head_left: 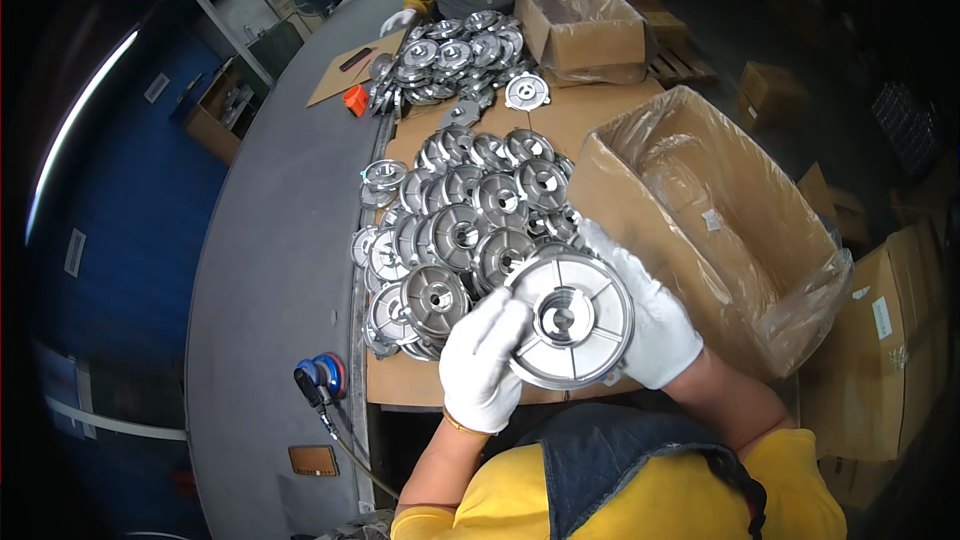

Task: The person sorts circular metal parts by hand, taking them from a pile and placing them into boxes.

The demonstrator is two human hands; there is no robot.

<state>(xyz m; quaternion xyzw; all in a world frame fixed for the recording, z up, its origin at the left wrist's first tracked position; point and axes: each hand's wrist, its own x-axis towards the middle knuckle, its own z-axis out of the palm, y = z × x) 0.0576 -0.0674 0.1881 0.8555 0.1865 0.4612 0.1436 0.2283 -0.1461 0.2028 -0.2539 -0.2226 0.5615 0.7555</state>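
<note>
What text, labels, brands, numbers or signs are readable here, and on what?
No text is readable.
White label on the far-right cardboard: too small.
White tag in the plastic-lined box: too small.
Upper wall sign and lower wall sign: too small and blurred.
Metal disc between left hand and right hand: no readable marking.

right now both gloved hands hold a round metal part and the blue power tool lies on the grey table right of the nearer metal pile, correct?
Not quite: the head view shows the blue power tool left of the nearer metal pile, not right. It does lie on the grey table, and the gloved left hand and right hand do hold a round metal part.
</note>
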